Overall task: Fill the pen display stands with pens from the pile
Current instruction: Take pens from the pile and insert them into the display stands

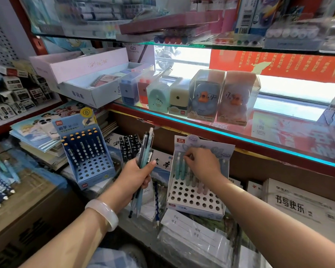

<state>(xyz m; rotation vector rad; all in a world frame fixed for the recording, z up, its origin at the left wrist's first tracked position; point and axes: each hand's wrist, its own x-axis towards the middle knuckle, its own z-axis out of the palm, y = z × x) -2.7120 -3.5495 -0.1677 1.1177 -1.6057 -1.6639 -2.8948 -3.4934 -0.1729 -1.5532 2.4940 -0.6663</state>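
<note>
Left hand: I held a bundle of pens clamped in my curled fingers, tips down, as ready stock close to the stand.
Right hand: my fingertips pinched the top of a pen in the white stand's back row, to seat it upright in its hole.
White stand: its front rows were unfilled, so I judged I was working back to front.
Blue stand: part filled, standing just left of my bundle.
Pile: loose pens lay far left.
</note>
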